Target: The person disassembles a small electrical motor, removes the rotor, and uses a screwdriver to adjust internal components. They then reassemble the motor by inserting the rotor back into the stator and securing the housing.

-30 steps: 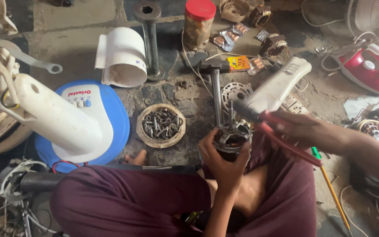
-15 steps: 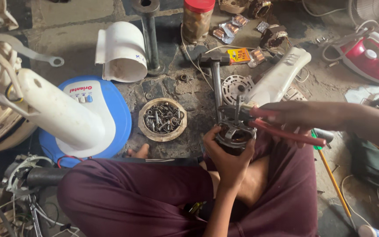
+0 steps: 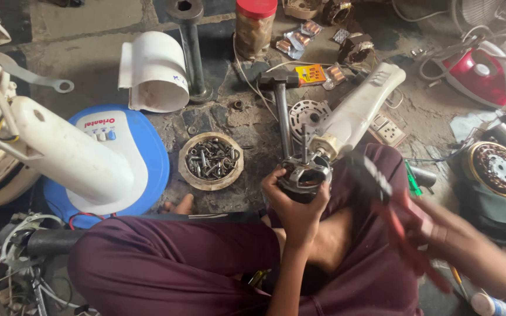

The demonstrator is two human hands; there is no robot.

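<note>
Your left hand (image 3: pixel 297 205) clamps the fan motor (image 3: pixel 303 177) over your lap; steady it while your blurred right hand (image 3: pixel 440 237), gripping red-handled pliers (image 3: pixel 390 202), works.

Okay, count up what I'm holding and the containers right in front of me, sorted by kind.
Fan motors: 1, held in the left hand, the fan motor
Pliers: 1, red-handled pliers in the right hand, blurred
Bowls of screws: 1, the bowl
Red-lidded jars: 1, the jar
Total: 4
</note>
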